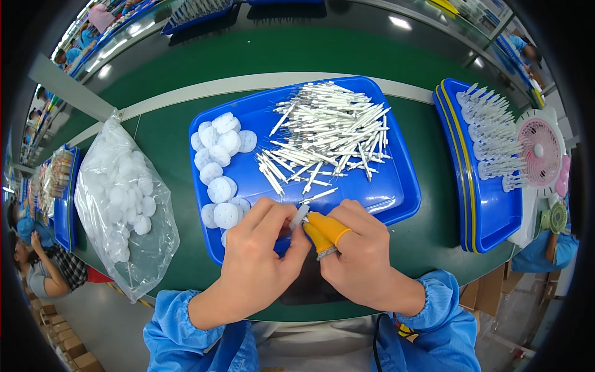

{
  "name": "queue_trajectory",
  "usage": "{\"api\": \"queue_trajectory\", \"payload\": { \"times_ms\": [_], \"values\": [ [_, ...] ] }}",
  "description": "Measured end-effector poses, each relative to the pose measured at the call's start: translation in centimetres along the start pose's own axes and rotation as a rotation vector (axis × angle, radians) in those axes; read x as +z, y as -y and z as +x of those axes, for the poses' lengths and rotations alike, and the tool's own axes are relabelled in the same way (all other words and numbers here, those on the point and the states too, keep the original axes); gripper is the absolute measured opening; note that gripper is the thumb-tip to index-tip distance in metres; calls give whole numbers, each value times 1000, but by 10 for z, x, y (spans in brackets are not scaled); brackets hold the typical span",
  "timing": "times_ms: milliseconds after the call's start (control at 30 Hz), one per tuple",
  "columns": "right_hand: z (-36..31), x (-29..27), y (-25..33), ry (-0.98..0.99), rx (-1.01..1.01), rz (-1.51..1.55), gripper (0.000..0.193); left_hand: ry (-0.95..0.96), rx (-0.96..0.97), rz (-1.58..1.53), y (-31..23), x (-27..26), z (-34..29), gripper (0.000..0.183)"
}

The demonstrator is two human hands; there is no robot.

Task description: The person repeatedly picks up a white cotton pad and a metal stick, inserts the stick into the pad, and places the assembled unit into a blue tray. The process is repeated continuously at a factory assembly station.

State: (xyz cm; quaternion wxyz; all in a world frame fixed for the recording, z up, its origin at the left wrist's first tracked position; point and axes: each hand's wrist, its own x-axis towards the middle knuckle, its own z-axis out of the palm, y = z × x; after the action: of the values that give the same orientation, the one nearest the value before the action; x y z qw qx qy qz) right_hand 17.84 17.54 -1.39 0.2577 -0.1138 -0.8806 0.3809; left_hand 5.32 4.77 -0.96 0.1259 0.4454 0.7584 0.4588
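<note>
Over the near edge of a blue tray (406, 201), my two hands meet. My left hand (253, 254) pinches a small translucent white disc (300, 215), seen nearly edge-on. Against it, my right hand (359, 251) is closed, with yellow finger covers (330, 227) on two fingers; whatever sits between these fingertips is hidden. Several white round discs (218, 154) lie along the tray's left side. A heap of thin white sticks with grey metal-like ends (334, 127) fills its far right part. One loose stick (320, 196) lies just beyond my fingertips.
A clear plastic bag of white discs (127, 204) lies at left. On the right, stacked blue trays (496, 217) carry rows of sticks with discs (493, 136), beside a pink-and-white fan (538, 152). A pale rail (180, 94) runs behind the main tray. Other people work farther off.
</note>
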Motion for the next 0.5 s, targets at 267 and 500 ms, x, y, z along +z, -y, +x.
{"api": "queue_trajectory", "payload": {
  "times_ms": [267, 500],
  "values": [
    [29, -21, -29, 175, -12, -273, 14, -158, -114, 55, 8, -21, 18, 14],
    [26, -43, -13, 244, 110, -209, 23, -51, -239, -119, 4, -29, 20, 12]
  ]
}}
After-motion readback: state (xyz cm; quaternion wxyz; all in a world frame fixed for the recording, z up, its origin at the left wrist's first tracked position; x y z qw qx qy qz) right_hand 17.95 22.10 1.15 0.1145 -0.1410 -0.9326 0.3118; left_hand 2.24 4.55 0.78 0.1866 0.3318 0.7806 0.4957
